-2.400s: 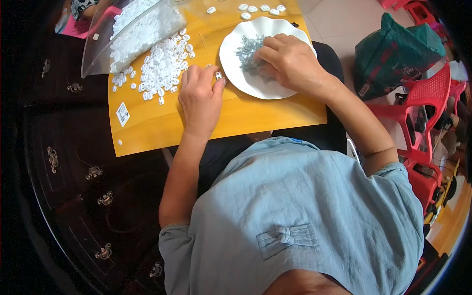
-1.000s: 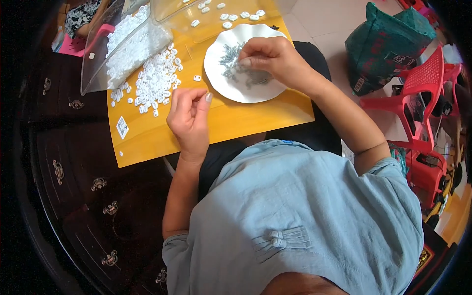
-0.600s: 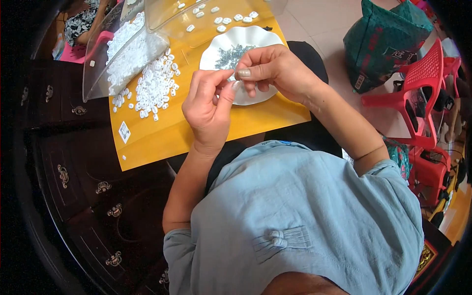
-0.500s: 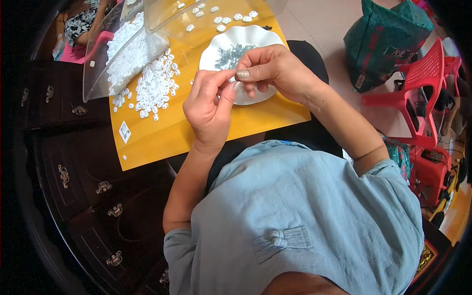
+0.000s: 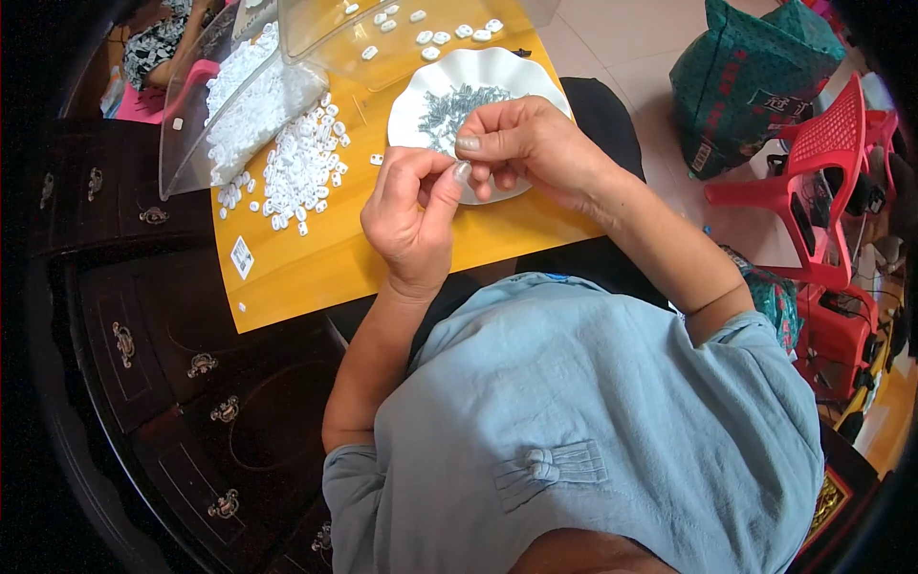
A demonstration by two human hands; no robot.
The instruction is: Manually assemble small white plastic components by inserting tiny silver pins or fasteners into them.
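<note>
Fingertip to fingertip, my left hand and my right hand meet over the near edge of a white scalloped plate. Both are closed in a pinch; whatever is between the fingers is too small and too hidden to make out. On the plate lies a heap of small grey metal pins. Left of my left hand, a pile of small white oval plastic pieces is spread on the yellow tabletop. One single white piece lies just beside my left fingers.
A clear plastic bin with a bag of white pieces stands at the far left. Several white pieces lie beyond the plate, near a clear box. Right are a green bag and a red plastic chair. Dark drawers border the left.
Both hands have shifted slightly nearer to me, still pinched together. More of the grey pins on the plate now shows, and so does the single white piece beside my left fingers.
</note>
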